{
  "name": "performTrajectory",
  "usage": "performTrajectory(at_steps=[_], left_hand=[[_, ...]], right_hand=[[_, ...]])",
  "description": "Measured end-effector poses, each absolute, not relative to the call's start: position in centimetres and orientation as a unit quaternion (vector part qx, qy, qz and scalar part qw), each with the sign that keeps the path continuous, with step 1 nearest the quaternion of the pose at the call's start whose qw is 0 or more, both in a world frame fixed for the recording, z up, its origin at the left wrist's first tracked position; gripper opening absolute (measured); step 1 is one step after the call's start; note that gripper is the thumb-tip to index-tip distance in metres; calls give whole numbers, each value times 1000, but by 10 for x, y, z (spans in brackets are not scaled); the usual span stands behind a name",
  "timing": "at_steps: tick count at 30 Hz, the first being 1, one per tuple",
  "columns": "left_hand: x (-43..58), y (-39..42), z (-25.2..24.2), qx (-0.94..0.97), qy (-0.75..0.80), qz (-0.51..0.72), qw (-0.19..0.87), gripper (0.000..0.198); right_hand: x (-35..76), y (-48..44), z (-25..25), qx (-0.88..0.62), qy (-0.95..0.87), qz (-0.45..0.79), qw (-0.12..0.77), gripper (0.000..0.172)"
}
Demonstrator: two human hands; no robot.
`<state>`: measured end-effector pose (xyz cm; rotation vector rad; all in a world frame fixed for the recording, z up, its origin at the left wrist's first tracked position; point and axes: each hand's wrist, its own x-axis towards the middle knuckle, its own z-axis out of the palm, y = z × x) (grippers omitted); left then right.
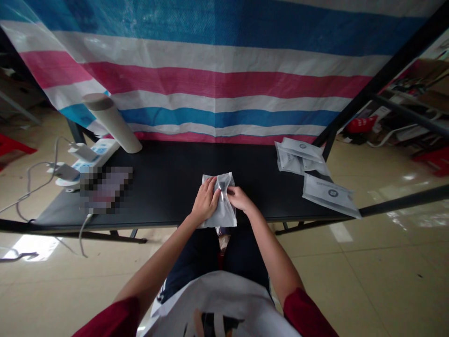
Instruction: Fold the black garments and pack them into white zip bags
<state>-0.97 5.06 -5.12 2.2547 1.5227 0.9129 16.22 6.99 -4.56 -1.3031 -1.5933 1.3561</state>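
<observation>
A frosted translucent zip bag (224, 216) lies on the black table, its lower edge reaching the front edge. Something small and dark with a shiny part (222, 186) shows through or at the bag's middle; its kind is unclear. My left hand (205, 200) rests flat on the left side of the bag, fingers stretched forward and thumb toward the middle. My right hand (240, 198) grips the bag's right side, with its fingers curled in and their tips partly hidden.
Several filled frosted bags (329, 193) lie at the table's right end. On the left are a white tumbler (115, 124), a power strip (100, 152) with plugged-in chargers, and a blurred-out phone (108, 187) with a cable. A striped sheet (217, 84) hangs behind the black table (164, 187).
</observation>
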Motion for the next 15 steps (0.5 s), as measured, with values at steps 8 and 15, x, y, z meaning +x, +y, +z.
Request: performTrajectory(at_steps=[8, 15], left_hand=[[-4, 49, -57, 793, 566, 209, 87, 63], [10, 51, -58, 783, 587, 197, 64, 60]], right_hand=[[218, 48, -35, -603, -467, 520, 384, 20], [248, 27, -19, -567, -325, 559, 511, 37]])
